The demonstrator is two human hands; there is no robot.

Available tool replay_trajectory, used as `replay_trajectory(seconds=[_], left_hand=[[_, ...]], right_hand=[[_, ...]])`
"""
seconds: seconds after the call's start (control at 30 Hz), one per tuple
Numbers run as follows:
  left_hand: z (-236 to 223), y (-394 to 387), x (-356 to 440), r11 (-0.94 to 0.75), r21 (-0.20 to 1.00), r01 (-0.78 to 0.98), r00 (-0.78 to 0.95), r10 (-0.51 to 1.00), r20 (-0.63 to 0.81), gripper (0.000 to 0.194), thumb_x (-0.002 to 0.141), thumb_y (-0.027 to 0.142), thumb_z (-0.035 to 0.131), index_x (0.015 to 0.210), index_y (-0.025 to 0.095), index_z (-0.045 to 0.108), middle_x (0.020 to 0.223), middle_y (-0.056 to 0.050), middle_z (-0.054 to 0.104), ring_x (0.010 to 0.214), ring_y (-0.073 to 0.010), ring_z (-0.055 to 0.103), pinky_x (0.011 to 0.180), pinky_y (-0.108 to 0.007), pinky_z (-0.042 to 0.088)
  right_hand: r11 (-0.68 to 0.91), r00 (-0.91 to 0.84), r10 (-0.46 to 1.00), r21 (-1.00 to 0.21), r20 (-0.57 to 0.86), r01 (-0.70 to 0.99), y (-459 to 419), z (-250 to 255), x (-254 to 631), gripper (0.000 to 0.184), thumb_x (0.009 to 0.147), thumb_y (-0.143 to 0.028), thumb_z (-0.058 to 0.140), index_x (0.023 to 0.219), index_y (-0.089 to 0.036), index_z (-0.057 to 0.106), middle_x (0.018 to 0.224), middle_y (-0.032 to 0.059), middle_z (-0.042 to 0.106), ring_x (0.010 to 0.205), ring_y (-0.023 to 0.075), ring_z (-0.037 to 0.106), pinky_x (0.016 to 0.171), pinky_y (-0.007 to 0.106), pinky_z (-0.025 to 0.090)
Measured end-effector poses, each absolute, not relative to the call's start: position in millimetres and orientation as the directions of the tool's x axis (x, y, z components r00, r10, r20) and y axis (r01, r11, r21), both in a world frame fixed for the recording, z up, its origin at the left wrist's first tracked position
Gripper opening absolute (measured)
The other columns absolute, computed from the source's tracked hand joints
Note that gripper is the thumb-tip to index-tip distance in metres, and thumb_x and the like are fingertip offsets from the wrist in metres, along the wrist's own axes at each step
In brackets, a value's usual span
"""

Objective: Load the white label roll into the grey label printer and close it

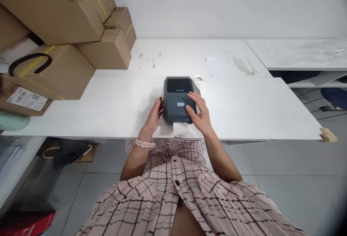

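A dark blue-grey label printer [173, 107] sits on the white table near its front edge. White label paper [180, 129] sticks out of its front toward me. My left hand [155, 114] is upright along the printer's left side, fingers stretched out and touching or very close to it. My right hand [200, 114] rests on the printer's right part, with thumb and fingers spread over the top of the lid. Neither hand is wrapped around anything. Part of the right fingers is hidden along the printer's right side.
Cardboard boxes [70, 69] are stacked at the left. Behind the printer's right corner lies a small white roll-like piece [199, 79]. A white sheet [217, 67] lies farther back. The table's front right corner has brown tape [328, 135]. A wall [217, 8] stands behind.
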State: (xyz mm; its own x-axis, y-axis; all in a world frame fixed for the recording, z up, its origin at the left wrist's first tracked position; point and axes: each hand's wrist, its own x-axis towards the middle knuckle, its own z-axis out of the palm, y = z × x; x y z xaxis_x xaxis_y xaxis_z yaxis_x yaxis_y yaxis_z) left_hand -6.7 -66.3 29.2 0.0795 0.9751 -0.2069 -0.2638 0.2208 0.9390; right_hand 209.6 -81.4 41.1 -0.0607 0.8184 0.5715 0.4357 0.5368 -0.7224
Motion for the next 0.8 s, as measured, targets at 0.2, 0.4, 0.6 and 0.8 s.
replay_trajectory(seconds=[0.2, 0.4, 0.6, 0.8], left_hand=[[34, -84, 14, 0.104, 0.983, -0.149, 0.060, 0.994, -0.096, 0.089, 0.084, 0.050, 0.077, 0.160, 0.024, 0.039, 0.170, -0.010, 0.040, 0.157, -0.0358, 0.038, 0.128, -0.049, 0.037], [32, -82, 18, 0.047, 0.987, -0.153, 0.022, 0.999, -0.044, 0.090, 0.083, 0.053, 0.077, 0.159, 0.022, 0.040, 0.166, -0.013, 0.044, 0.152, -0.0368, 0.044, 0.124, -0.049, 0.042], [12, -137, 31, 0.084, 0.988, 0.128, -0.363, 0.931, -0.032, 0.083, 0.080, 0.059, 0.080, 0.148, 0.024, 0.048, 0.147, -0.015, 0.056, 0.131, -0.0290, 0.058, 0.104, -0.040, 0.052], [2, -167, 45, 0.400, 0.916, -0.005, 0.097, 0.912, -0.398, 0.056, 0.079, 0.074, 0.068, 0.067, 0.019, 0.062, 0.060, 0.001, 0.055, 0.055, -0.0123, 0.049, 0.056, -0.028, 0.040]], right_hand=[[0.442, -0.003, 0.877, -0.802, 0.481, 0.401, -91, 23, 203, 0.047, 0.106, -0.043, 0.054, 0.153, -0.038, 0.049, 0.166, 0.0060, 0.047, 0.157, 0.0270, 0.039, 0.128, 0.060, 0.037], [0.499, -0.031, 0.831, -0.718, 0.556, 0.486, -91, 25, 203, 0.041, 0.107, -0.039, 0.052, 0.148, -0.035, 0.055, 0.159, 0.0068, 0.055, 0.155, 0.0281, 0.041, 0.127, 0.062, 0.037], [0.525, -0.088, 0.808, -0.645, 0.582, 0.555, -93, 31, 197, 0.036, 0.110, -0.031, 0.039, 0.136, -0.032, 0.064, 0.147, 0.0051, 0.067, 0.155, 0.0274, 0.043, 0.123, 0.061, 0.041], [0.537, -0.136, 0.790, -0.567, 0.598, 0.624, -91, 29, 197, 0.038, 0.109, -0.023, 0.035, 0.128, -0.029, 0.067, 0.144, 0.0036, 0.070, 0.152, 0.0240, 0.046, 0.124, 0.055, 0.040]])
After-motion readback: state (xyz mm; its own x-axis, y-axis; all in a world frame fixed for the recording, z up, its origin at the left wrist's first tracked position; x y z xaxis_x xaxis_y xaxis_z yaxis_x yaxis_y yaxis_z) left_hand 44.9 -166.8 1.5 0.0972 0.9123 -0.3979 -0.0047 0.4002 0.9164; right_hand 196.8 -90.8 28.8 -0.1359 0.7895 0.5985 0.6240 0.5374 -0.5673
